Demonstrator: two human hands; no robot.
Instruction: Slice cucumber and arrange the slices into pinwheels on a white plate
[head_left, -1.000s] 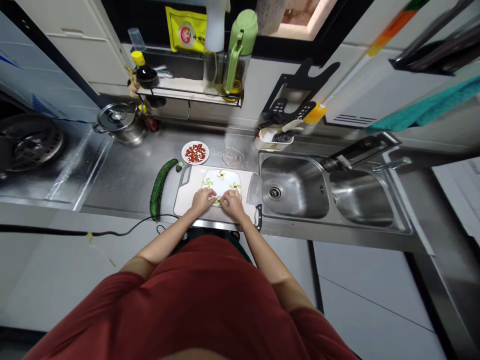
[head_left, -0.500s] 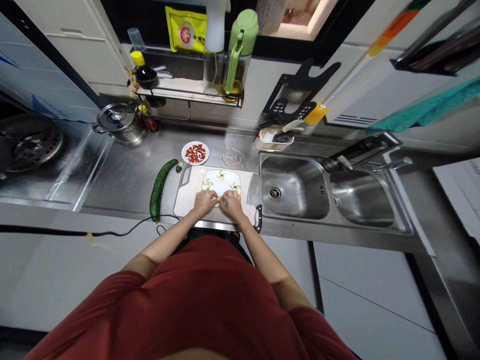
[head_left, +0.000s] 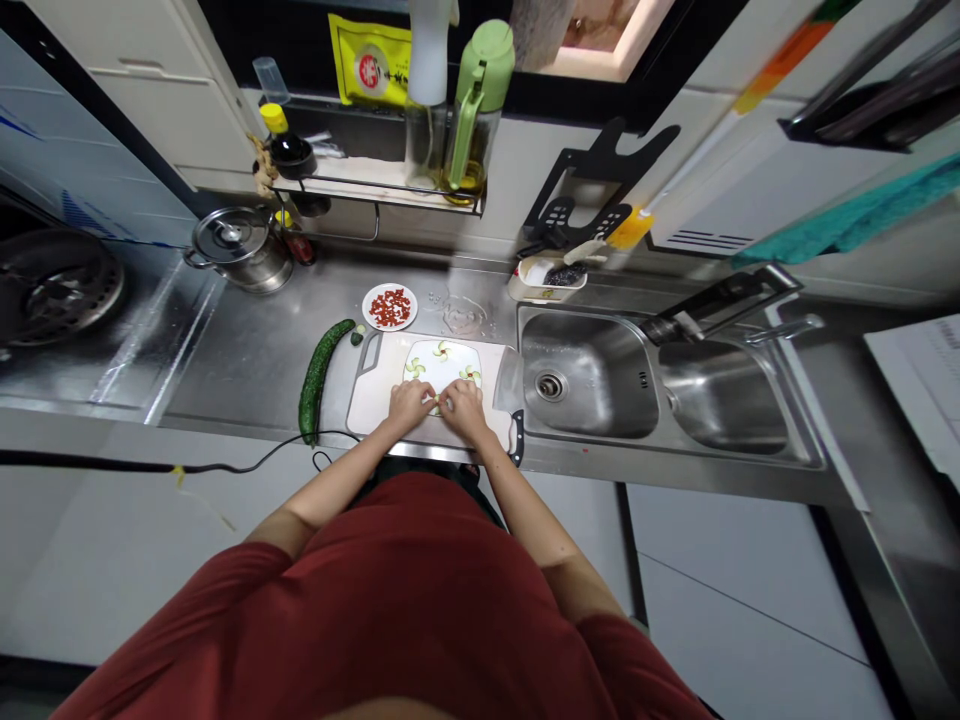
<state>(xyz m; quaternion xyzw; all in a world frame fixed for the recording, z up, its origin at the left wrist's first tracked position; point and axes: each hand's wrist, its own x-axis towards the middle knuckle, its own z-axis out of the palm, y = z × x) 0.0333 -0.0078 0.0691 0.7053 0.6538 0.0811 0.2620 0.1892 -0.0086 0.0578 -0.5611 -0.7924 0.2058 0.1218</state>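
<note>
On a light cutting board (head_left: 369,408) lies a squarish white plate (head_left: 441,374). Thin green-edged cucumber slices form pinwheels on it: one at the far side (head_left: 441,350), one at the left (head_left: 414,369) and one at the right (head_left: 470,373), with red at some centres. At the plate's near edge, my left hand (head_left: 409,406) and my right hand (head_left: 463,408) meet with fingertips pinched on cucumber slices (head_left: 436,402), which the fingers largely cover. A knife with a black riveted handle (head_left: 517,437) rests at the board's right side.
Left of the board lies a long cucumber (head_left: 321,378) near cut ends (head_left: 357,337). Behind stands a small plate (head_left: 367,307) of red pieces (head_left: 391,305). A lidded pot (head_left: 251,262) is at back left, a double sink (head_left: 592,400) at right. A cable (head_left: 259,462) crosses the counter's front edge.
My fingertips shift very slightly over the cucumber slices at the plate's near edge. Everything else stays in place, apart from a slight camera movement.
</note>
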